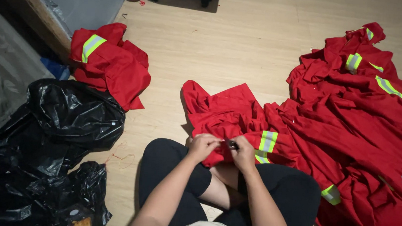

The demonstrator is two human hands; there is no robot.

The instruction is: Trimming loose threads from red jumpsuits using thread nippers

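Note:
I sit cross-legged on a pale wooden floor with a red work garment [224,111] spread over my knees; it has a yellow-and-grey reflective band [268,142]. My left hand [203,146] pinches a fold of the red cloth near its edge. My right hand [244,152] is closed on a small dark tool [232,144], its tip against the cloth between the two hands. What kind of tool it is cannot be made out.
A big heap of red garments [365,120] with reflective bands lies to the right. Another folded red garment [108,61] lies at the upper left. Black plastic bags [53,135] sit at the left. Loose red thread [122,158] lies on the floor.

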